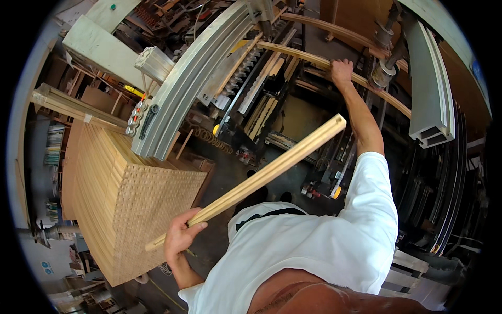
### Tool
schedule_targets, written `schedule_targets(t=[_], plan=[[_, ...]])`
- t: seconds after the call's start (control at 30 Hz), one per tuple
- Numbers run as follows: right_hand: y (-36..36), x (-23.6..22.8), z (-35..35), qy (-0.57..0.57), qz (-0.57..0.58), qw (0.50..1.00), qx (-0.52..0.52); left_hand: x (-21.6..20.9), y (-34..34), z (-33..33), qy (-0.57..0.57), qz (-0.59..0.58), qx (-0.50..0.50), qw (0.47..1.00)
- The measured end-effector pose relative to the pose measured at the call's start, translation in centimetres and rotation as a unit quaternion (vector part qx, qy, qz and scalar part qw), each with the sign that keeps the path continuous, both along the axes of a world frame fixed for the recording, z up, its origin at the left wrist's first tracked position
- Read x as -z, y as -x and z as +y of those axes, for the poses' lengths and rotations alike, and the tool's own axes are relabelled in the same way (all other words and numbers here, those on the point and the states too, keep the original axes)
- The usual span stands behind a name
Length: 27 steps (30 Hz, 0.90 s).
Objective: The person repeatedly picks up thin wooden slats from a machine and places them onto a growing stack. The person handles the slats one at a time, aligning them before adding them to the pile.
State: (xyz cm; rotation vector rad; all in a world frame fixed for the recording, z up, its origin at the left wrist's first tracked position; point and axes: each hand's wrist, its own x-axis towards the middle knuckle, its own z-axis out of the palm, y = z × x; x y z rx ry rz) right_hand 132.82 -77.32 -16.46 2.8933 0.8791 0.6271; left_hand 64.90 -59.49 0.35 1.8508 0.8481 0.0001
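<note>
My left hand (180, 234) is closed round a long, pale wooden strip (272, 168) near its lower end. A groove runs along this strip, which slants up to the right in front of my body, and its far end has a small hole. My right arm stretches out over a machine, where my right hand (342, 72) grips a second wooden strip (386, 97). That one lies across the machine's frame, and my fingers are partly hidden behind my knuckles. Farther back, another wooden strip (329, 26) runs roughly parallel to it.
Left of me stands a tall stack of wooden strips (159, 196), end faces toward me. A grey metal beam (206, 63) with a row of push buttons (137, 118) arches above it. Another metal beam (430, 86) and a clamp cylinder (383, 74) flank my right arm. Yellow-capped rails (336, 192) jut toward me.
</note>
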Motion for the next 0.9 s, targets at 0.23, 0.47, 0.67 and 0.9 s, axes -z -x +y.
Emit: schedule_targets(t=[0.23,0.47,0.67,0.9], plan=[[-0.2,0.6,0.6,-0.012,-0.003,1.0,0.001,-2.2,7.2,0.1,-0.011,-0.065,-0.148,0.987],[-2.6,1.4,-0.2,0.013,0.003,1.0,0.018,-5.7,14.6,1.0,-0.092,-0.127,-0.197,0.968],[-2.9,2.0,0.9,-0.056,-0.021,0.998,0.011,-8.8,20.2,3.7,-0.186,-0.249,-0.3,0.902],[13.7,-1.6,7.3,-0.415,0.279,0.841,-0.208,-13.6,23.4,15.6,-0.217,-0.24,-0.482,0.814]])
